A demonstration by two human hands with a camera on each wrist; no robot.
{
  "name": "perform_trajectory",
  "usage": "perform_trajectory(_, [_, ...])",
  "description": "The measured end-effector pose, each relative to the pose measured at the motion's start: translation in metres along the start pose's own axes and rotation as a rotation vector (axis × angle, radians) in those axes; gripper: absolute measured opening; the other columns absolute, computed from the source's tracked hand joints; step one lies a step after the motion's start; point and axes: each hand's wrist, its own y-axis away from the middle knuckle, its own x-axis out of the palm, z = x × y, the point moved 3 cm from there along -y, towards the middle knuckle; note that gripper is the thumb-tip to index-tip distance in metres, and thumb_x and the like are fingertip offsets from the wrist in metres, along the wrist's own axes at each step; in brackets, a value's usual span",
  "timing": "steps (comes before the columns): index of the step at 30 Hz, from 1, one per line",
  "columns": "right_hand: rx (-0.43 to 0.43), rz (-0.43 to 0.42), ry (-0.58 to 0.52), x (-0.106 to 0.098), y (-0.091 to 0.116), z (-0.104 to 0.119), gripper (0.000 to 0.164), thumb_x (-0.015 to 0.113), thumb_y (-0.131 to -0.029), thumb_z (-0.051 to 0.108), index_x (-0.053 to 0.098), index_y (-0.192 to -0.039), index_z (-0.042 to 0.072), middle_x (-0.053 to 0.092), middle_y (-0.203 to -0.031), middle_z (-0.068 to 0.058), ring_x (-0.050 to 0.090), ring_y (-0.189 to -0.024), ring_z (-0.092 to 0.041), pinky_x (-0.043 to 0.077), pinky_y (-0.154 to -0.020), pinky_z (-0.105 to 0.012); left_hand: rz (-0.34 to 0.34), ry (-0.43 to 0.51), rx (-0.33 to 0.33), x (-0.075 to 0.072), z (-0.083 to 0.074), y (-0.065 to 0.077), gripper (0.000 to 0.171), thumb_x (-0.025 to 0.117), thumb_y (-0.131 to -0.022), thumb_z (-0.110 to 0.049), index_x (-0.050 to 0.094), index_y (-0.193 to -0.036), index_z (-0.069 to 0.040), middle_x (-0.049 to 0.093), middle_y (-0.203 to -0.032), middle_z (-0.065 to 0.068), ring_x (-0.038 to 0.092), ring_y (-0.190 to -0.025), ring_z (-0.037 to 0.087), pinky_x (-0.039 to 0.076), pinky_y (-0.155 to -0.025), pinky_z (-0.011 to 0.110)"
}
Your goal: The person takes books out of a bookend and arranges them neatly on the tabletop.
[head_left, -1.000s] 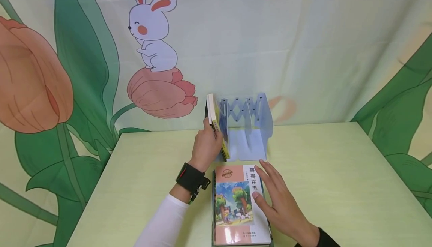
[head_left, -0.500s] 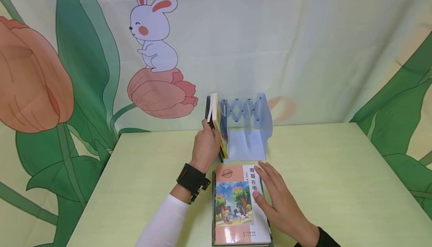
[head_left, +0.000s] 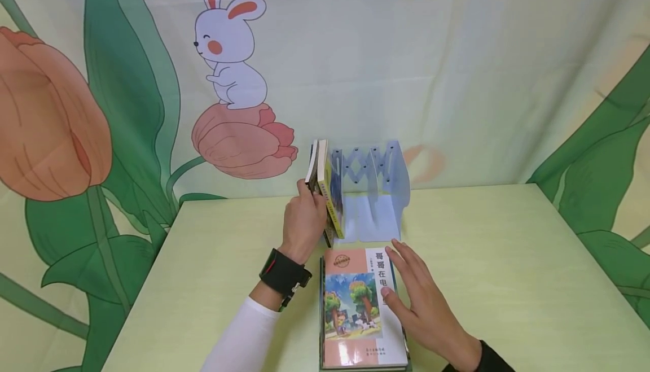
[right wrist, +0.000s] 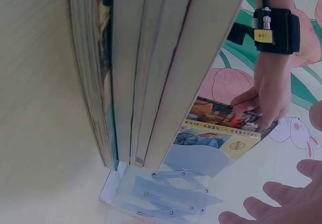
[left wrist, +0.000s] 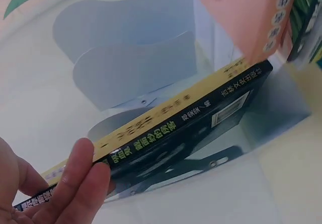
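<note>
My left hand (head_left: 304, 222) grips a thin book with a black spine (left wrist: 196, 113) at the left end of a pale blue bookstand (head_left: 378, 219). Fingers and thumb lie on either side of that spine in the left wrist view. Beside it, a yellow-spined book (head_left: 331, 200) stands upright in the stand, a narrow gap between their tops. My right hand (head_left: 429, 310) has its fingers spread at the right edge of a pink and white book (head_left: 352, 259). That book lies on top of a stack, whose page edges (right wrist: 166, 58) fill the right wrist view.
The bookstand's dividers (left wrist: 131, 68) rise to the right of the standing books. All stands on a pale yellow table (head_left: 487, 259), in front of a curtain (head_left: 487, 78) printed with a rabbit and tulips.
My left hand has moved slightly left and toward me with the black-spined book, which leans less against the yellow-spined one. My right hand stays almost where it was.
</note>
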Motion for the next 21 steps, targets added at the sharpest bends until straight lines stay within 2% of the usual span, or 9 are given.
perform_trajectory(5, [-0.009, 0.005, -0.002, -0.002, -0.002, 0.001, 0.073, 0.063, -0.094, 0.026, 0.026, -0.156, 0.021, 0.024, -0.163, -0.005, 0.024, -0.149, -0.024, 0.039, -0.106, -0.056, -0.066, 0.004, 0.048, -0.017, -0.003, 0.004, 0.018, 0.042, -0.099, -0.012, 0.045, -0.107, 0.005, 0.045, -0.052, 0.007, 0.041, -0.035, 0.017, 0.027, -0.038, 0.025])
perform_trajectory(11, [-0.021, -0.003, -0.012, 0.000, -0.003, 0.001, 0.073, 0.064, -0.093, 0.025, 0.026, -0.156, 0.017, 0.023, -0.163, -0.005, 0.024, -0.149, -0.024, 0.039, -0.105, -0.057, -0.095, 0.025, 0.090, -0.032, -0.003, 0.006, 0.015, 0.041, -0.099, -0.012, 0.044, -0.101, 0.002, 0.052, -0.052, 0.009, 0.045, -0.036, 0.015, 0.029, -0.038, 0.024])
perform_trajectory(21, [-0.023, -0.011, -0.013, 0.000, -0.004, 0.000, 0.075, 0.065, -0.093, 0.024, 0.025, -0.157, 0.019, 0.022, -0.164, -0.004, 0.025, -0.149, -0.026, 0.039, -0.105, -0.058, -0.145, 0.024, 0.127, -0.051, -0.011, 0.010, 0.017, 0.043, -0.099, -0.012, 0.046, -0.104, 0.004, 0.060, -0.060, 0.016, 0.050, -0.039, 0.019, 0.033, -0.040, 0.025])
